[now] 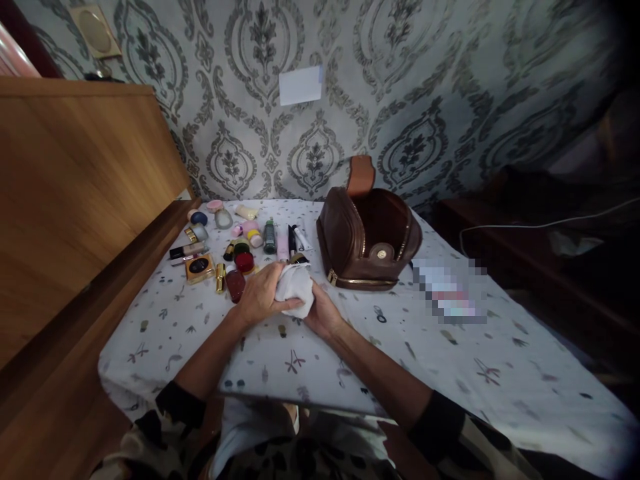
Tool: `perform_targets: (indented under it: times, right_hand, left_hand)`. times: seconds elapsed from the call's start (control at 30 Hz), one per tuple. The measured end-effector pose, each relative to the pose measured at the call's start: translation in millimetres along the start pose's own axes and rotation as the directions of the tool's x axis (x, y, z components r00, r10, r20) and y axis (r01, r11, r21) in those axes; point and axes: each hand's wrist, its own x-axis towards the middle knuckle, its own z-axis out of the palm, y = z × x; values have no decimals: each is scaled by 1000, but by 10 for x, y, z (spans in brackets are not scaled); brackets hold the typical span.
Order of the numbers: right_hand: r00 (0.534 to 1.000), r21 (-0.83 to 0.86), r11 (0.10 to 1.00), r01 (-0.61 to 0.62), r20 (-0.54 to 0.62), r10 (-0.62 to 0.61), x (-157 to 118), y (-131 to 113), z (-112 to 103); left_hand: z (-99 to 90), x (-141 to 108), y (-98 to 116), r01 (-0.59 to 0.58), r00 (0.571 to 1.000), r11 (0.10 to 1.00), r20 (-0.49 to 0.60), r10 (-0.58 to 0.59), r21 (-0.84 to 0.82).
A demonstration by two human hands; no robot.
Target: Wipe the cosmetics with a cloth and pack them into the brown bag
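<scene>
Between my two hands is a bunched white cloth or wipe (pixel 295 288), held above the table. My left hand (pixel 260 295) grips its left side, thumb across the front. Fingers of my right hand (pixel 324 312) close round the right side, partly hidden behind it. Whether something is wrapped inside, I cannot tell. Just beyond the cloth show a dark and gold item (pixel 299 258), a pink tube (pixel 283 245) and a black tube (pixel 292 239). Left of my left hand lie a dark red bottle (pixel 235 285), a red jar (pixel 245 261) and a gold lipstick tube (pixel 220 278).
A brown cosmetic bag (pixel 345 240) stands unzipped at the back right, its flap raised against the wall. Several more cosmetics, among them a green bottle (pixel 269 237) and a compact (pixel 199 267), cover the back left. A wooden cabinet (pixel 90 153) borders the left side.
</scene>
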Motion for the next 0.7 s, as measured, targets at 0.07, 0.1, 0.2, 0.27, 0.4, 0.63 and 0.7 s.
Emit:
perform_targets:
  times: [0.07,0.1,0.2,0.27,0.4,0.63,0.7]
  right_hand:
    - [1000,-11,1000,3,7,-3,-12,2,9]
    - [1000,-9,1000,8,11,-8,-20,-1,16]
    - [999,5,999,35,27,-36,-52,-26,45]
    - [998,2,999,53,39,-53,-76,-51,71]
    - [995,-9,996,85,49,-84,-119,-96,121]
    - [989,-5,990,143,44,-143,-121,-105,154]
    - [985,-8,985,172,30,-172,-112,-112,152]
  left_hand:
    - [5,-12,-7,46,999,998,-1,-46,48]
    - [8,-16,-13,59,998,996,-5,-59,63]
    - [20,-23,-33,91,996,993,-32,-89,71]
    - [27,-24,-43,117,992,991,-46,-114,62]
    - [31,-24,-50,170,984,985,-48,-169,15]
    - [11,-3,-41,239,968,951,-27,-249,-194]
    - [0,8,-35,249,964,938,-35,-265,-241]
